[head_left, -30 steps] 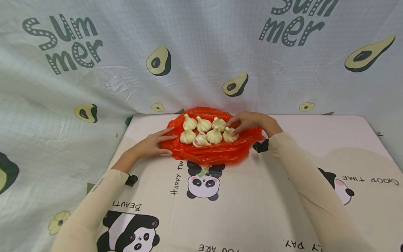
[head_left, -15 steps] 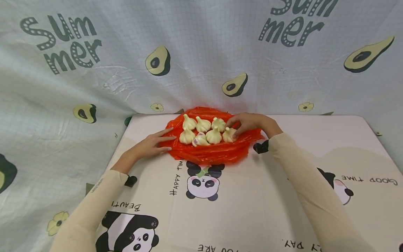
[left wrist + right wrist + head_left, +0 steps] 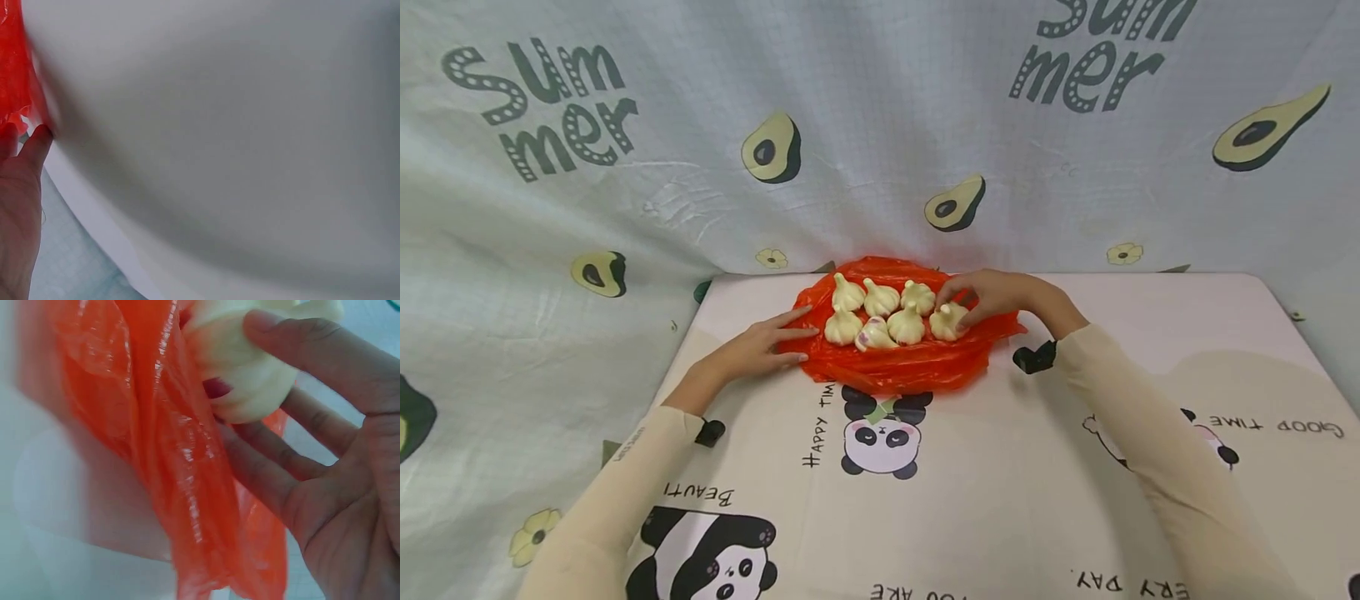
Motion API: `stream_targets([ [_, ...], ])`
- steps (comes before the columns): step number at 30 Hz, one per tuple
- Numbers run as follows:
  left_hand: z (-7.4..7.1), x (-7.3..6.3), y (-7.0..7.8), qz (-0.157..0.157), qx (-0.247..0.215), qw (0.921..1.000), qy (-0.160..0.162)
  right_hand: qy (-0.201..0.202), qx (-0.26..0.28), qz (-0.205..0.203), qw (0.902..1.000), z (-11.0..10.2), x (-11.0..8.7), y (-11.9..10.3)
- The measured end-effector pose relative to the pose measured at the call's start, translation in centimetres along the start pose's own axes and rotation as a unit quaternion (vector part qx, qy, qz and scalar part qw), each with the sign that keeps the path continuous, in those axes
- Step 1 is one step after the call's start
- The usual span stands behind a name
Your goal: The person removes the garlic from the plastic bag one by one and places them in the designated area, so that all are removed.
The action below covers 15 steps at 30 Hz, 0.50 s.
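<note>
Several pale garlic bulbs lie in two rows on an opened red plastic bag at the back of the table. My right hand holds the garlic bulb at the right end of the front row. In the right wrist view the thumb presses on that bulb, which has a purple patch, and the fingers reach behind it. My left hand rests with spread, nearly straight fingers on the bag's left edge. The left wrist view shows only part of this hand touching the red plastic.
The table has a pale cover printed with pandas and words. Directly behind the bag hangs a light curtain with avocado prints, which also runs down the left side. Loose folds of the bag hang beside the right hand.
My right wrist and sleeve have shifted slightly right, and the held garlic bulb shows more of itself between the fingers. The left hand stays in place on the bag.
</note>
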<state>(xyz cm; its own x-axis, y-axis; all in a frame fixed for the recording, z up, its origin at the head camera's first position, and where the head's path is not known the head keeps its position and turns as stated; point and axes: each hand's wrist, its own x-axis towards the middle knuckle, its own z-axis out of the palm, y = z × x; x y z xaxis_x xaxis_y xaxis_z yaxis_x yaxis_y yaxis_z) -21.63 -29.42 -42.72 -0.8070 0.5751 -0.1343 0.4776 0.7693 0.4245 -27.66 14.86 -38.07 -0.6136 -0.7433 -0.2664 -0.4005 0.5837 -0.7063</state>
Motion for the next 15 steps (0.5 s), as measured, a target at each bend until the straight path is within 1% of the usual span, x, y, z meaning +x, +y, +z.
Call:
stream_targets([
  [3, 0.0, 0.0, -0.2, 0.009, 0.000, 0.9999, 0.006, 0.018, -0.009, -0.026, 0.9994, 0.2, -0.5, -0.2],
  [6, 0.0, 0.0, -0.3, 0.017, -0.004, 0.9998, 0.010, 0.035, -0.015, -0.044, 0.9983, 0.3, -1.1, -0.4],
  [12, 0.1, -0.1, -0.3, 0.021, -0.007, 0.9996, 0.017, 0.051, -0.016, -0.067, 0.9963, 0.3, -2.5, -1.3],
  [15, 0.3, -0.2, -0.4, 0.015, -0.007, 0.9997, 0.018, 0.058, -0.013, -0.074, 0.9955, 0.4, -3.2, -1.6],
])
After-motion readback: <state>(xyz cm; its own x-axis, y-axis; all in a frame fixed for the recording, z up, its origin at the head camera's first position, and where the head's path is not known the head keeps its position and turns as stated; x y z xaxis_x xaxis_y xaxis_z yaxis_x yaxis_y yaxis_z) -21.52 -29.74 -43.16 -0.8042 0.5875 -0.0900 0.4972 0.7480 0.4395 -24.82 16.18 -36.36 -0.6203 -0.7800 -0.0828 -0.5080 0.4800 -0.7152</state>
